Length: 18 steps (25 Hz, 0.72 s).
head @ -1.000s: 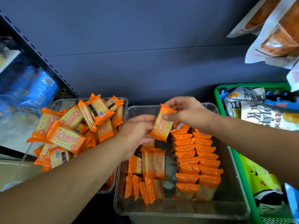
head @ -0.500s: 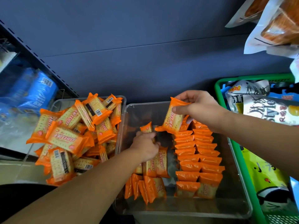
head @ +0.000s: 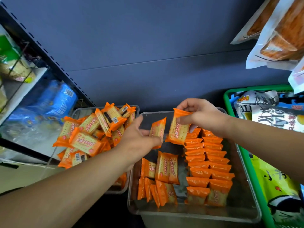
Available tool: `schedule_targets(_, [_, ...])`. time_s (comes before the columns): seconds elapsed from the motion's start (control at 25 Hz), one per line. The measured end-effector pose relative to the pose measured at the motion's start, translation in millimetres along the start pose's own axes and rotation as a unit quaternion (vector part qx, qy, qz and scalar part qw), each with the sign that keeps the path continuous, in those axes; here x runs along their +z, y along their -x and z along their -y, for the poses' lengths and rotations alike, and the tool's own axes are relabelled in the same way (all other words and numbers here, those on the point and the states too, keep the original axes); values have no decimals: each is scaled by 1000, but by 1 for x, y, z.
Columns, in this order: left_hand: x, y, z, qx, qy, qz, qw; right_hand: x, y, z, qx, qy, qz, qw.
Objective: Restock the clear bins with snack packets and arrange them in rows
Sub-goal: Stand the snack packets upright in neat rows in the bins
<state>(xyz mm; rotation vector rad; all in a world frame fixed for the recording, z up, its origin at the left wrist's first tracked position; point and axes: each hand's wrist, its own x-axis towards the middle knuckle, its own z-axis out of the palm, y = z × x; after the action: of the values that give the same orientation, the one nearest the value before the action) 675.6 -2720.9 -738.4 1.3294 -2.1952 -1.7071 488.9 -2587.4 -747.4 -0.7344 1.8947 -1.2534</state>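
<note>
Because the left bin (head: 82, 109) is heaped loose well above its rim, a brush from the left forearm could tip the piled packets (head: 85, 142) over the edge. The left hand (head: 138, 140) curls around one orange packet (head: 158, 129), upright between thumb and fingers, above the middle bin (head: 197, 214). Just beside it, the right hand (head: 204, 117) pinches a second packet (head: 178, 130) by its top seam. The rest hangs below the fingertips, over the far end of the standing rows (head: 209, 162). Dropped carelessly, it could knock those rows flat.
</note>
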Motion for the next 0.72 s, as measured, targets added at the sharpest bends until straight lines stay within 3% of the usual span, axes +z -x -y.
schedule_targets(0.12, [2,13,-9,22,16,4,1000,5,2,0,17,-21,8,1000])
schedule_targets(0.28, [-8,11,-22,102,-85,65,989,3,-1,-1,74,-110,42,990])
schedule_targets(0.4, [-11,3,-20,154,-100,91,979,3,1,1,88,-166,64,980])
schedule_targets(0.52, [4,-8,-9,230,-139,84,960,5,5,4,70,-135,85,985])
schedule_targets(0.64, [16,-29,-7,280,-173,121,936,-3,2,-4,55,-62,26,996])
schedule_targets(0.72, [17,-52,-2,285,-270,110,913,-14,0,-10,47,-52,-27,997])
